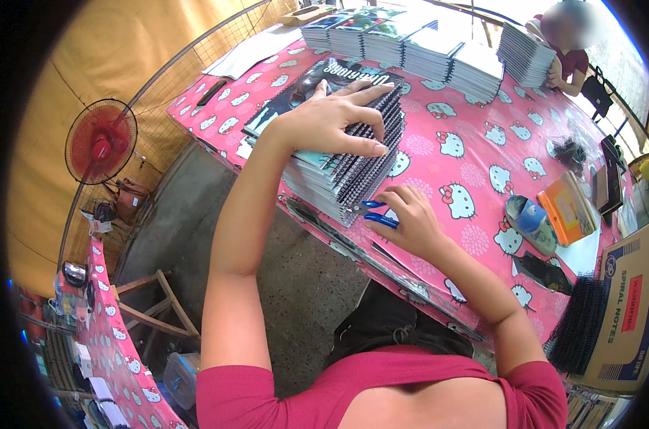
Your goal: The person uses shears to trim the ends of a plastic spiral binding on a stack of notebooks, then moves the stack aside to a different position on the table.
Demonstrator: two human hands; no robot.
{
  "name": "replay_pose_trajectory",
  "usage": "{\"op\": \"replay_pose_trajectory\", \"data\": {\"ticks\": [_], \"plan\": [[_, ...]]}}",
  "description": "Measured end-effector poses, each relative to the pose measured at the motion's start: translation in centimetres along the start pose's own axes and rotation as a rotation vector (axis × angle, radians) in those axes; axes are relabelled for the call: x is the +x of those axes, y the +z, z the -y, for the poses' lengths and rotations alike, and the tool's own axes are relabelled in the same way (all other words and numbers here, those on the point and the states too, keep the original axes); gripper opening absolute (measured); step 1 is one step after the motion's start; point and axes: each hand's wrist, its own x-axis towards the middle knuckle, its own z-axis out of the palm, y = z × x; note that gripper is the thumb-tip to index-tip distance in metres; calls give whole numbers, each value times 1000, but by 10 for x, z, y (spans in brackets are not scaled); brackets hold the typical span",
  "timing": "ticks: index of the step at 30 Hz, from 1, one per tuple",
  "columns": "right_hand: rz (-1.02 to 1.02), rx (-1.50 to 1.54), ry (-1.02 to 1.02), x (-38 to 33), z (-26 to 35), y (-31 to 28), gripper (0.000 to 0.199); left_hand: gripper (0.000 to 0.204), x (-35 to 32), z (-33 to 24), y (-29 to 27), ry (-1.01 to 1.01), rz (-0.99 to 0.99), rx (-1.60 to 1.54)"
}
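Note:
A tall stack of spiral notebooks stands at the table's near edge, black coils along its right side. My left hand lies over the dark-covered top notebook, fingers spread and thumb out over the coils. In my right hand is a pair of pliers with blue handles, held closed in the fingers. The metal jaws meet the lower front corner of the stack, by the coil ends. Whether they grip a wire is too small to tell.
More notebook piles line the table's far side, near another person. On the right lie a blue slipper-shaped pouch, an orange case, a bundle of black coils and a cardboard box. A red fan stands at left.

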Motion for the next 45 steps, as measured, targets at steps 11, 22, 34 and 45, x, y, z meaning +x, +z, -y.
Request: {"op": "replay_pose_trajectory", "data": {"ticks": [11, 22, 34, 45], "plan": [[124, 131, 147, -5, -1, -2, 42, 42, -1, 1, 3, 4, -20, 1], [479, 844, 870, 11, -11, -5, 45, 42, 1, -1, 1, 13, -16, -13], [21, -48, -72, -4, -9, 21, 40, 41, -2, -1, 0, 8, -26, 6], [147, -37, 79, -11, -9, 12, 44, 44, -3, 3, 3, 6, -38, 22]]}}
